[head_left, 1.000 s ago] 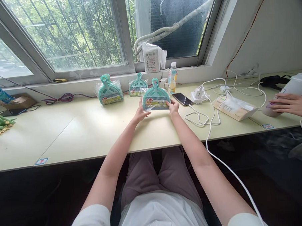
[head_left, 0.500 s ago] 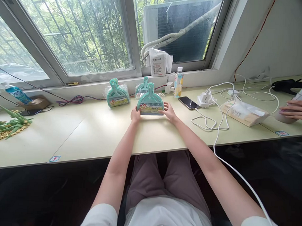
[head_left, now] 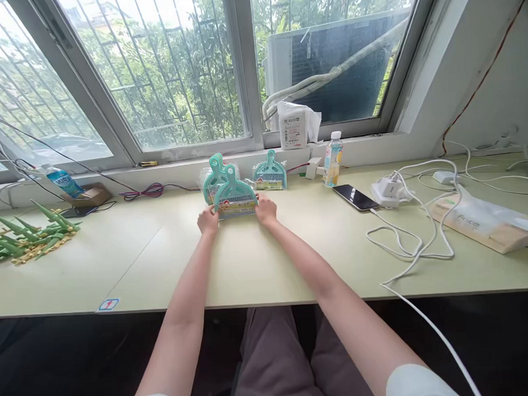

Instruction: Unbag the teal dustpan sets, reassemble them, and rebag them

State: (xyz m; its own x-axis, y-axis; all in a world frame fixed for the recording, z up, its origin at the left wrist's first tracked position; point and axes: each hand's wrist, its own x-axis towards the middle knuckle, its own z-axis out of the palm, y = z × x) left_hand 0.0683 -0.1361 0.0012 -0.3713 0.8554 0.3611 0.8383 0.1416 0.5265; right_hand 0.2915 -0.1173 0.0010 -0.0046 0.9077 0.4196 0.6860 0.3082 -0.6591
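Observation:
A packaged teal dustpan-and-brush set (head_left: 235, 198) stands upright on the table between my hands. My left hand (head_left: 208, 220) grips its lower left edge, and my right hand (head_left: 266, 210) grips the lower right edge. Directly behind it is a stack of similar dustpan sets (head_left: 216, 165), partly covered by the held one. Another wrapped dustpan set (head_left: 270, 173) leans near the window ledge, just right of the held set.
A drink bottle (head_left: 333, 160), a phone (head_left: 355, 197) and a white charger (head_left: 389, 190) with looping cable are to the right, beside a tissue pack (head_left: 488, 218). Green pointed pieces (head_left: 29, 234) lie at left. A blue-labelled bottle (head_left: 65, 182) rests on a brown box.
Both hands have carried the dustpan set leftward, from before the right-hand set to before the left stack. The view has shifted, and another person's hand at the right is out of frame.

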